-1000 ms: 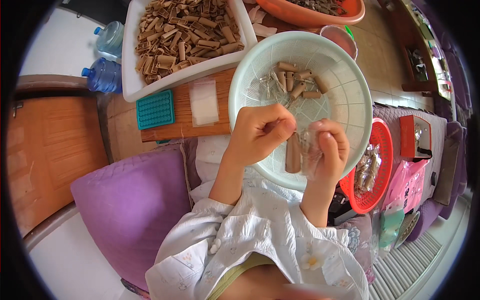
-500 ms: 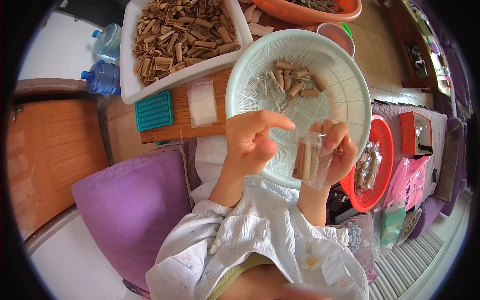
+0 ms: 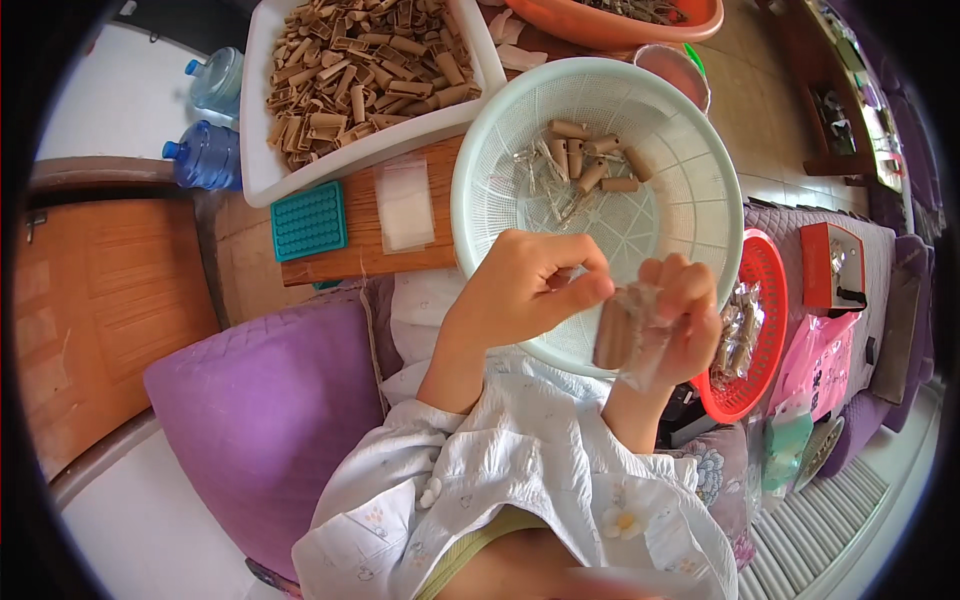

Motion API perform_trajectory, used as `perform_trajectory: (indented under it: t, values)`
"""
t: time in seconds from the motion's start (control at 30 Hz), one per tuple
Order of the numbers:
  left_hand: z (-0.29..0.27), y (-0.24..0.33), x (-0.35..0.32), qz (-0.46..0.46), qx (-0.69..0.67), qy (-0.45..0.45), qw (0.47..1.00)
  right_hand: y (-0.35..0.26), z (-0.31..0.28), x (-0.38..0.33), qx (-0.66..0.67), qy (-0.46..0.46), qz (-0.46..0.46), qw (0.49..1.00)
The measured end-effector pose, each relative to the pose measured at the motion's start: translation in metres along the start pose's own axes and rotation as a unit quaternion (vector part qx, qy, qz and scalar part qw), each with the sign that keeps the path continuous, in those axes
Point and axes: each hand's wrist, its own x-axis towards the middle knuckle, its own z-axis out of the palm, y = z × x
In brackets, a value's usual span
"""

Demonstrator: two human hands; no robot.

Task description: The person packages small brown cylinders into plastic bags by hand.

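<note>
My right hand [image 3: 680, 315] holds a small clear plastic bag [image 3: 640, 340] with brown wooden clothespin halves [image 3: 612, 335] inside it, above the near rim of a pale green perforated basket [image 3: 690, 230]. My left hand [image 3: 525, 290] pinches the bag's top edge from the left, fingers curled. Several more brown wooden pieces [image 3: 590, 165] and thin metal springs [image 3: 545, 180] lie in the basket's far half.
A white tray [image 3: 265, 150] heaped with brown wooden pieces sits at the top. A teal block [image 3: 308, 220] and flat clear bags [image 3: 403, 203] lie on a wooden board. A red basket [image 3: 760, 330] of filled bags is at right, a purple cushion [image 3: 260, 410] at left, two water bottles [image 3: 205, 150] beyond.
Both hands have come closer together in front of the basket's near rim. My left hand moved right and now pinches the bag that my right hand holds.
</note>
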Motion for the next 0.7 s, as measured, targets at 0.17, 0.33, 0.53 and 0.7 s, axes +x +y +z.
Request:
perform_trajectory:
  t: [0.17,0.33,0.53,0.7]
  values:
    - [-0.013,-0.006,0.001,-0.003,0.053,0.038,0.998,-0.024,-0.02,-0.001,0.005,0.019,-0.026,0.999]
    - [-0.051,-0.019,-0.01,0.001,0.012,0.203,0.979,-0.065,-0.052,-0.006,-0.016,0.21,-0.12,0.97]
    - [-0.096,-0.047,-0.026,-0.142,0.212,0.343,0.904,-0.082,-0.091,-0.004,-0.201,0.364,-0.271,0.868]
    - [-0.112,-0.073,-0.035,-0.33,0.302,0.327,0.833,-0.069,-0.09,0.011,-0.426,0.285,-0.104,0.852]
